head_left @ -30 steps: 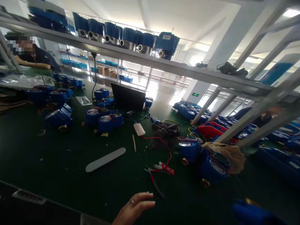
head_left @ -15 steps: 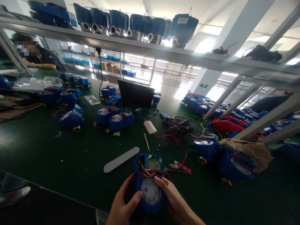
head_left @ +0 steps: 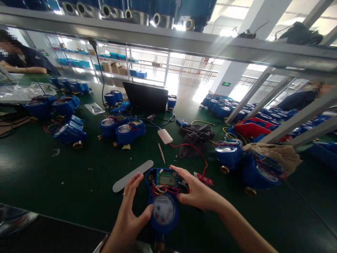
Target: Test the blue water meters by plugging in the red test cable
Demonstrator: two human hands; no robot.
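Observation:
A blue water meter (head_left: 163,202) with an open top, a small display and coloured wires lies on the green table (head_left: 65,179) in front of me. My left hand (head_left: 130,214) cups its left side, thumb on the round dial, with a ring on one finger. My right hand (head_left: 196,189) grips its right upper side by the wires. A flat grey strip (head_left: 133,171) lies just left of the meter. A red-wired connector (head_left: 204,178) lies just right of my right hand.
Several more blue meters (head_left: 122,128) stand across the table, two close at the right (head_left: 250,165) under a beige cloth (head_left: 279,154). A black laptop (head_left: 146,97), white device (head_left: 165,136) and dark cloth (head_left: 193,138) lie beyond. A metal shelf (head_left: 168,40) runs overhead. Other people sit far left (head_left: 23,61) and right.
A second ago only my left hand showed at the table's edge. Both hands then brought the blue meter onto the table, and it now lies a little farther from me.

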